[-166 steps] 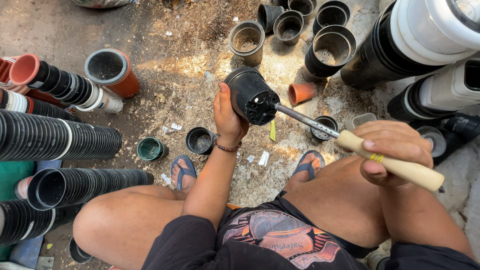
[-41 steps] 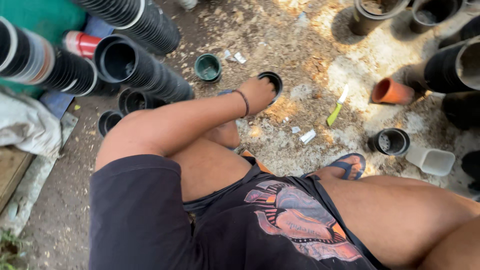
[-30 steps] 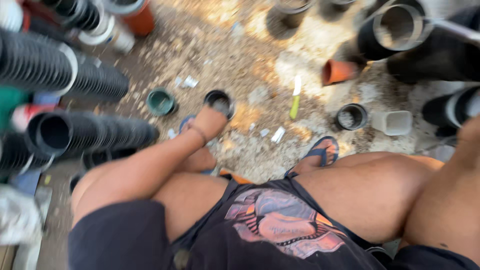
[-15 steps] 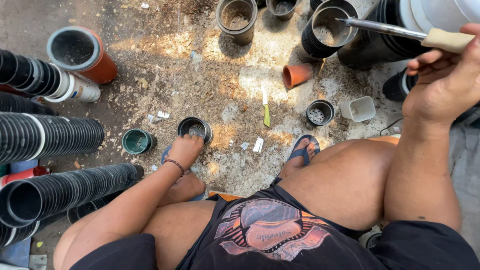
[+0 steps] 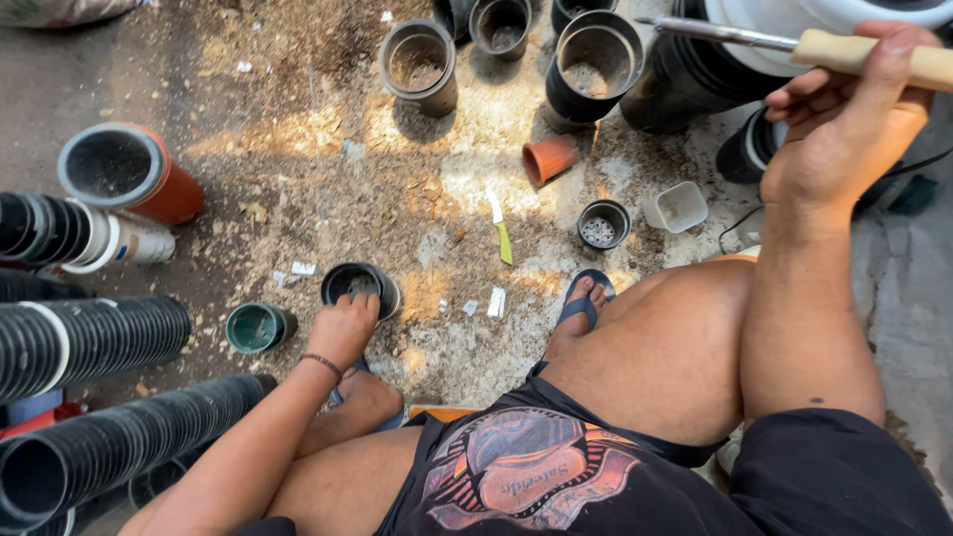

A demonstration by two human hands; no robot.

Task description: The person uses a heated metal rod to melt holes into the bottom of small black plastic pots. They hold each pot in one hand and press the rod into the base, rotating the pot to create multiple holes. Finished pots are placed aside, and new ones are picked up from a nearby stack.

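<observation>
Head view only. Left hand (image 5: pixel 344 328) down at ground level, fingers (image 5: pixel 363 304) curled over near rim of small black pot (image 5: pixel 359 285), touching it; whether fully clamped or just resting, cannot tell, since palm hides the contact. Pot upright on dirt floor (image 5: pixel 298 169), mouth up, lying straight ahead of the fingertips, away from body. Small green pot (image 5: pixel 256 328) just beside, outward of left wrist, untouched.

Right hand (image 5: pixel 844 124) raised high at right, well apart from black pot, fingers closed around pale wooden handle of a metal-tipped tool (image 5: pixel 794 42). Long axis of tool near horizontal, metal shaft pointing leftward across top of frame, over larger black pots (image 5: pixel 594 62). Tip far from small black pot; left hand clearly the nearer of the two.

Elsewhere: orange pot lying on its side (image 5: pixel 549 159), small pot with holed bottom (image 5: pixel 602 224), white square cup (image 5: pixel 677 206), yellow-green scrap (image 5: pixel 504 241) on floor between. Stacks of black pots lying sideways (image 5: pixel 89 337) at left. Sandalled foot (image 5: pixel 584 303) right of black pot.
</observation>
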